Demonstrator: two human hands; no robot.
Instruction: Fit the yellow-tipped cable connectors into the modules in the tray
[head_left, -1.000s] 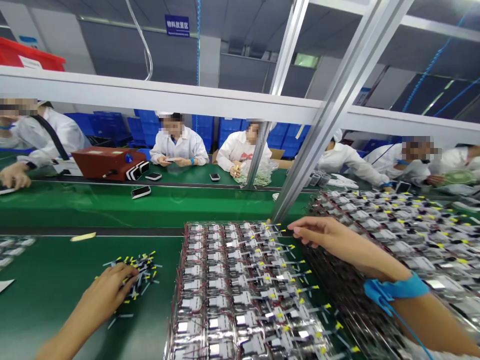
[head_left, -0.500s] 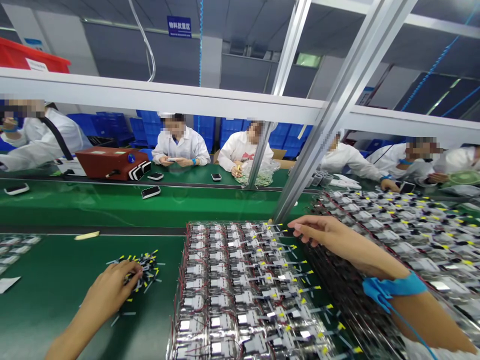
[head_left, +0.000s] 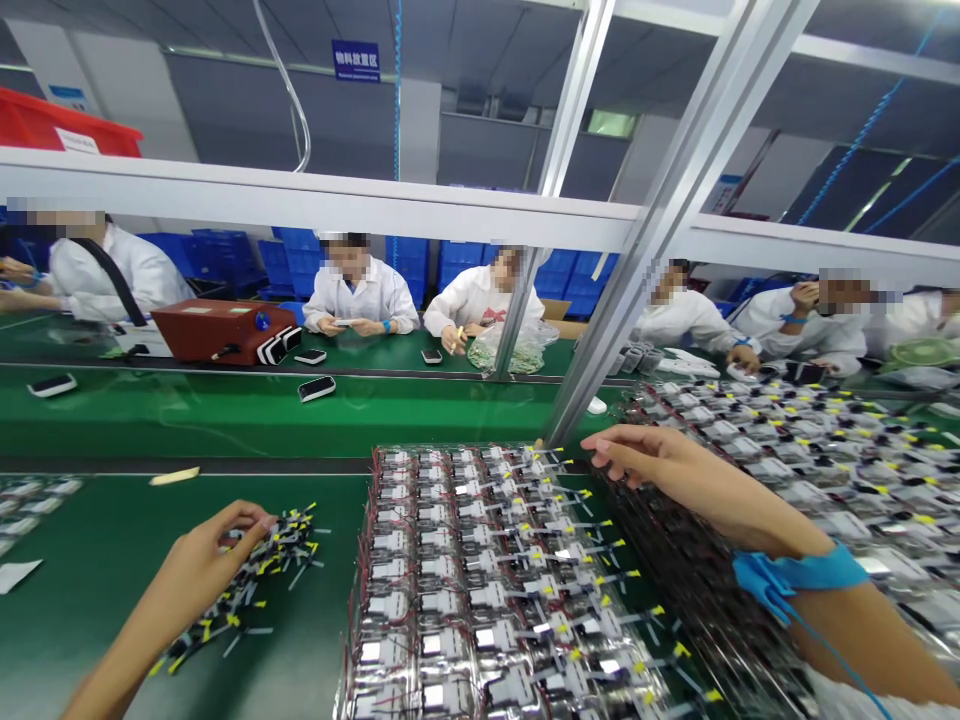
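Note:
My left hand [head_left: 214,560] is over a loose pile of small parts [head_left: 289,540] with yellow ends and thin grey strips. Its thumb and index finger meet in a pinch at the pile's edge; what lies between the fingertips is too small to make out. My right hand [head_left: 649,458], a blue strap on its wrist, hovers by the far right corner of a clear plastic tray [head_left: 450,600]. Its fingers are loosely stretched, and no held item shows. Rows of white units with red wires fill the tray; yellow-ended strips stick out along its right side.
Right of the tray stands a tall stack of similar filled trays [head_left: 795,480]. A metal post [head_left: 622,320] rises behind the tray. Handheld devices [head_left: 316,388] lie on the green belt [head_left: 420,410]. Co-workers in white coats sit across. A pale stick [head_left: 175,476] lies at left.
My left hand has drawn back slightly left and down, uncovering more of the small parts. My right hand has shifted a little right. Devices on the belt have moved rightward.

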